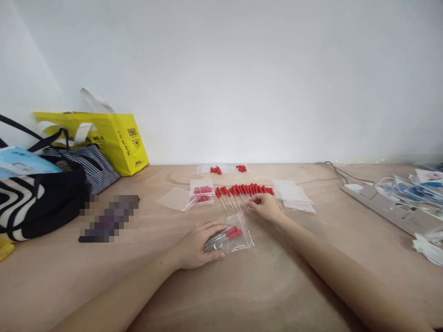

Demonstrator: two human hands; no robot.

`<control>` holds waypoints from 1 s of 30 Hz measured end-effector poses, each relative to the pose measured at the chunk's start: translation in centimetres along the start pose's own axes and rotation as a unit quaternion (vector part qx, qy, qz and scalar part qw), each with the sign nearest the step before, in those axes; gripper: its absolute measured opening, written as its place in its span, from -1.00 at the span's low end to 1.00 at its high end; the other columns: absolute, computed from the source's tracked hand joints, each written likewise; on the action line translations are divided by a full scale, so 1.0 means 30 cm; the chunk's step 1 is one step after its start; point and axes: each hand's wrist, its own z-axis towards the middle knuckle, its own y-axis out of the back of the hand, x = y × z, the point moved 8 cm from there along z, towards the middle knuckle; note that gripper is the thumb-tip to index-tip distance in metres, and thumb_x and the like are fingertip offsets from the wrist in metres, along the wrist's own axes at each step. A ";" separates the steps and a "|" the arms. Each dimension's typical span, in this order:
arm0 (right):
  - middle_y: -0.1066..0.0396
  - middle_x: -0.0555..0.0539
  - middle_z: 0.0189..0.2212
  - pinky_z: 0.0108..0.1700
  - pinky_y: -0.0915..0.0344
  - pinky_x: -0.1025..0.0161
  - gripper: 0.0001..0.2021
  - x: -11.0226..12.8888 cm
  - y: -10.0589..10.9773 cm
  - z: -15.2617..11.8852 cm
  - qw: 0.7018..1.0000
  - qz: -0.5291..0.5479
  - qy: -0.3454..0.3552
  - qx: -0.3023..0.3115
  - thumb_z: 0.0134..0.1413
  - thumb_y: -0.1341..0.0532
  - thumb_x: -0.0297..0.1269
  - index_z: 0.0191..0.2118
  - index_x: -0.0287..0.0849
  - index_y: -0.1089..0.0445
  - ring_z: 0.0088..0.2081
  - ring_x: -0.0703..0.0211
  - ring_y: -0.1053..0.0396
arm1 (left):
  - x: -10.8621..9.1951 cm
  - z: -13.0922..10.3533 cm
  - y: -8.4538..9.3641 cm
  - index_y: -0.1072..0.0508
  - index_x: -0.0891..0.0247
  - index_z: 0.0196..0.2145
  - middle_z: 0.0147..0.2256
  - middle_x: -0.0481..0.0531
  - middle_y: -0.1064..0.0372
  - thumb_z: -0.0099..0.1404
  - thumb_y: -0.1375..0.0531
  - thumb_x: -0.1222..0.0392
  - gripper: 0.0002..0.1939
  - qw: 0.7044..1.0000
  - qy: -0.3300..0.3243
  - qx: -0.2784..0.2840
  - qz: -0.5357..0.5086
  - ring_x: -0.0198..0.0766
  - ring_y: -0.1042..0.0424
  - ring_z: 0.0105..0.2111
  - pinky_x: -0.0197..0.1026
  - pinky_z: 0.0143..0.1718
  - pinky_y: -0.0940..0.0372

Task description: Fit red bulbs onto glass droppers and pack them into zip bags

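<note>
My left hand (199,244) holds the left end of a clear zip bag (242,248) flat on the table, thumb below and fingers above. Inside that bag lie a few droppers with red bulbs (233,232). My right hand (266,207) is closed in a pinch at the thin clear stems of a row of red-bulbed droppers (242,189); the fingers partly hide what they grip. Left of the row are stacked zip bags (202,182) with red-bulbed droppers inside. Flat zip bags (294,196) lie just right of the row.
Loose red bulbs (216,170) lie on a clear bag by the wall. A yellow bag (121,143), a striped pouch (98,168) and a black bag (44,198) stand at left, near a pixelated dark object (110,219). A power strip (391,210) and packets (415,189) are at right.
</note>
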 end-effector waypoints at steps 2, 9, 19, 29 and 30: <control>-0.42 -0.04 -0.49 -0.35 -0.19 0.32 -0.85 0.023 -0.009 0.044 0.998 -0.051 -0.027 -0.029 -0.11 -0.14 -0.23 -0.48 -0.19 -0.37 -0.39 0.20 -0.35 | -0.002 0.001 -0.001 -0.11 0.14 0.08 0.08 0.03 -0.11 0.14 -0.09 -0.08 -0.42 1.000 -0.005 0.003 -0.001 -0.11 -0.07 0.08 -0.03 0.08 -0.01; -0.37 -0.22 -0.28 -0.25 -0.21 0.20 -0.78 0.122 -0.102 0.114 0.972 -0.210 -0.087 -0.066 -0.02 -0.07 -0.34 -0.19 -0.24 -0.22 -0.21 0.04 -0.35 | 0.000 -0.002 -0.001 -0.13 0.15 0.07 0.07 0.05 -0.13 0.13 -0.11 -0.08 -0.41 1.000 -0.012 0.002 -0.010 -0.12 -0.10 0.06 -0.04 0.06 -0.04; -0.37 -0.12 -0.40 -0.28 -0.22 0.30 -0.61 0.134 -0.065 0.113 0.991 -0.112 -0.052 -0.057 -0.07 -0.04 -0.44 -0.03 -0.28 -0.11 -0.27 0.16 -0.35 | 0.007 -0.005 -0.004 -0.14 0.18 0.06 0.06 0.06 -0.14 0.12 -0.11 -0.09 -0.41 1.000 -0.011 -0.003 0.001 -0.11 -0.09 0.07 -0.05 0.06 -0.04; -0.21 0.14 -0.60 -0.65 -0.13 0.39 -0.46 -0.040 0.033 -0.135 0.940 0.334 -0.034 -0.054 -0.09 -0.11 -0.12 0.02 -0.15 0.06 -0.67 0.35 -0.18 | 0.015 0.001 -0.009 -0.12 0.16 0.08 0.08 0.05 -0.11 0.12 -0.11 -0.09 -0.40 1.000 0.014 0.013 -0.005 -0.08 -0.06 0.08 -0.02 0.08 -0.02; -0.23 0.13 -0.59 -0.64 -0.15 0.38 -0.45 -0.050 0.024 -0.154 0.929 0.361 -0.050 -0.056 -0.11 -0.13 -0.10 0.00 -0.14 0.05 -0.66 0.35 -0.20 | 0.015 0.001 -0.009 -0.12 0.15 0.08 0.09 0.05 -0.10 0.12 -0.11 -0.09 -0.40 1.000 0.018 0.015 -0.003 -0.08 -0.06 0.09 -0.01 0.08 -0.01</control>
